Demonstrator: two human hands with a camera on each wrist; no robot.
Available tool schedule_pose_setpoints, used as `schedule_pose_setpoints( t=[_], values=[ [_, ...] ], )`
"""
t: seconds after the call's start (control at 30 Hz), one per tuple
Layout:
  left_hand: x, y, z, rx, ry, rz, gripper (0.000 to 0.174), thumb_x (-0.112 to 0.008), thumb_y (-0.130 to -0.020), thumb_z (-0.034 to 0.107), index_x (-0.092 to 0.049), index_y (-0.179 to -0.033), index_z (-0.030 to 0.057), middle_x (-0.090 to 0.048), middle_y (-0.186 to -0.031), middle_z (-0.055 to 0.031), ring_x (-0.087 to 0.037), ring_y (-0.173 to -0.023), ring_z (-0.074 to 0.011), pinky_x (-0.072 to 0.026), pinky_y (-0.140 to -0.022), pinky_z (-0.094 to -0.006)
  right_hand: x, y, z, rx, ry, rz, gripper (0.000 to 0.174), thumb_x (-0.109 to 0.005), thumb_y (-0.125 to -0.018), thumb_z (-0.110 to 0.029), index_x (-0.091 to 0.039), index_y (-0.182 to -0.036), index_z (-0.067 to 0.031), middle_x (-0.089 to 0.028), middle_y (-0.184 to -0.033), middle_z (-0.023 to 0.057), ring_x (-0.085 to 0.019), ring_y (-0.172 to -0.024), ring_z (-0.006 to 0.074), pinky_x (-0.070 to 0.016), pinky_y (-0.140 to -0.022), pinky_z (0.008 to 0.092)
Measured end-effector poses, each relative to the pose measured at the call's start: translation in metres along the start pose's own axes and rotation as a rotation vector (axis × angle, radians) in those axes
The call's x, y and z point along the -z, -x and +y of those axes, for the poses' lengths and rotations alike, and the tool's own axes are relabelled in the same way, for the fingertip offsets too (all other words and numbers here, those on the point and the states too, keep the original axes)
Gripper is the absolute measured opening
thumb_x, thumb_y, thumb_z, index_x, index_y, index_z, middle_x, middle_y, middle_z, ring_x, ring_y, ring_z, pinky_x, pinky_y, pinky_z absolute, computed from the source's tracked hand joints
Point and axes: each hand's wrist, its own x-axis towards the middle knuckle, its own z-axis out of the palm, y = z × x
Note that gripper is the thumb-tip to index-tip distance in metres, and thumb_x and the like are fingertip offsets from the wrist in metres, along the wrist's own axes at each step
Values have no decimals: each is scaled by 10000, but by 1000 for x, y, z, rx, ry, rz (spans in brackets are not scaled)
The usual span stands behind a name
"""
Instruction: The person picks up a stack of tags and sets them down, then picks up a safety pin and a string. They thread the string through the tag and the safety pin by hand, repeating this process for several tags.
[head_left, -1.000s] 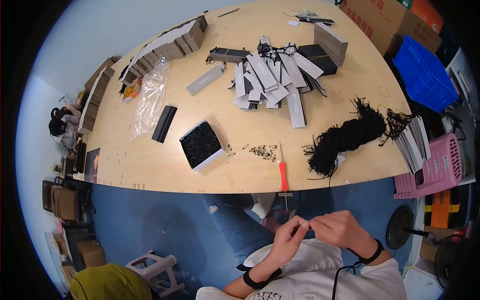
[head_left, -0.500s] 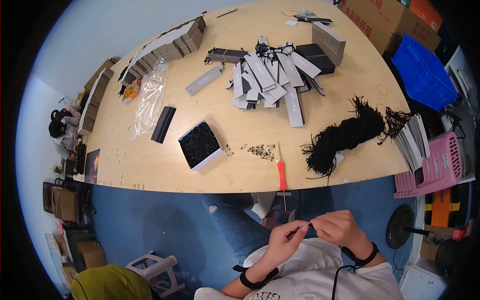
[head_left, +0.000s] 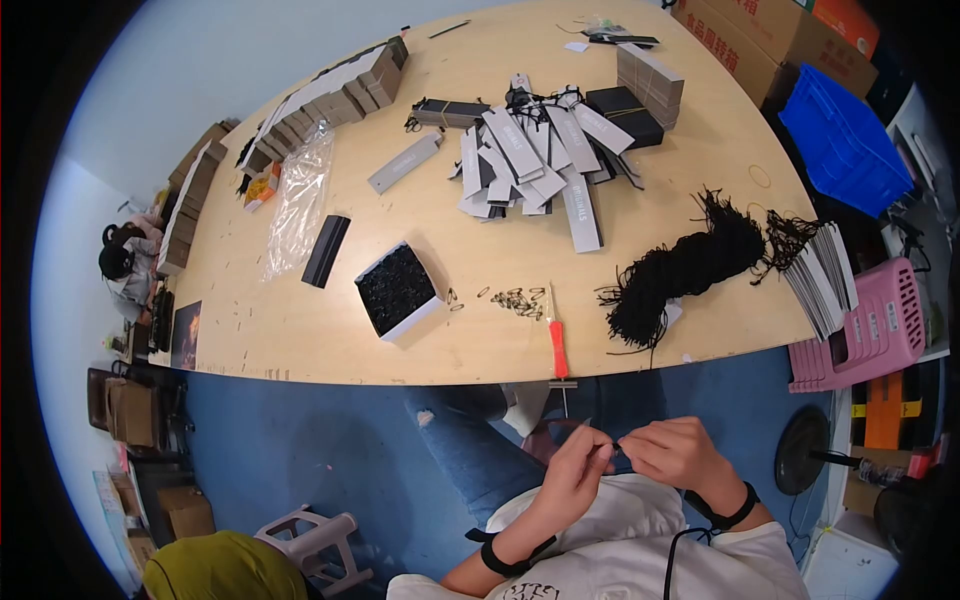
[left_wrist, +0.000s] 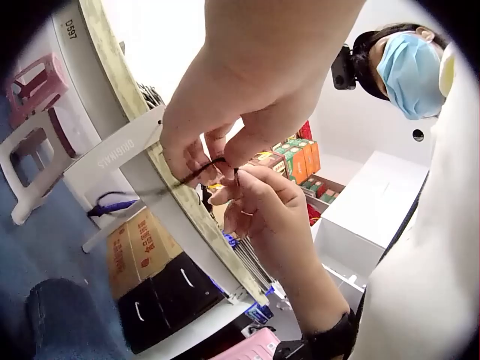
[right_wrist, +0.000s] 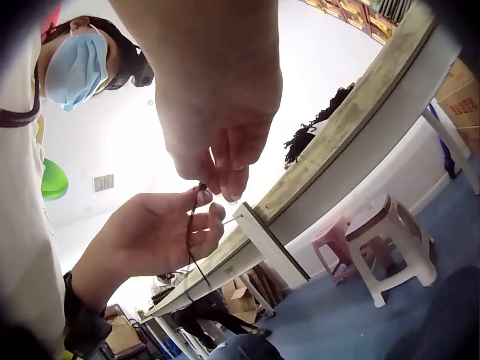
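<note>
Both hands meet in front of the person's lap, below the table's front edge. My left hand (head_left: 578, 468) pinches a thin black cord (right_wrist: 189, 240), whose lower part hangs down across the palm in the right wrist view. Thumb and fingers of my right hand (head_left: 678, 457) pinch the same cord right beside the left fingertips. A grey tag (left_wrist: 120, 150) printed ORIGINALS shows at the left fingers in the left wrist view, its holed end close to them. The fingertips hide the small dark part of the cord between them.
On the table (head_left: 480, 358) lie a red-handled tool (head_left: 558, 350), loose small pins (head_left: 517, 302), a box of black pieces (head_left: 398, 292), a heap of grey tags (head_left: 520, 150) and a bundle of black cords (head_left: 690, 270). A pink basket (head_left: 880, 325) stands at right.
The left hand has tilted its fingers more upward, and the fingertips of both hands have shifted slightly around the cord. The things on the table lie as before; the head view has moved a little.
</note>
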Motion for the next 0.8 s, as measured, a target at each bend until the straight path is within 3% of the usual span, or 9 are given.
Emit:
schedule_pose_setpoints(
  t=[0.17,0.37,0.47,0.8],
  values=[
    [-2,7,4,292,155,-52,106,-553,-975,101,-564,-926,7,-531,-782,21,-439,-700,-35,-368,-621,-190,0,0,1,-11,-8,17,144,-721,-691,-52,-664,-824,-53,-654,-749,34,-648,-615,176,-519,-523,282],
    [-3,11,-4,350,248,-15,95,-601,-950,94,-586,-977,3,-490,-701,82,-350,-612,15,-255,-531,-165,-3,2,0,-14,-16,51,138,-719,-689,-51,-669,-817,-59,-639,-716,22,-633,-593,168,-499,-508,277],
    [-4,8,0,330,308,20,89,-611,-941,81,-605,-936,-7,-466,-658,92,-324,-580,23,-217,-506,-171,-5,3,1,-15,-17,59,137,-722,-684,-54,-672,-811,-62,-634,-711,19,-625,-582,165,-491,-502,277],
    [-6,11,-3,308,341,36,89,-612,-941,82,-614,-1000,16,-404,-643,101,-288,-571,20,-214,-506,-177,-3,5,4,-14,-25,29,129,-720,-707,-68,-686,-831,-69,-637,-710,17,-630,-593,159,-494,-510,265]
  ],
)
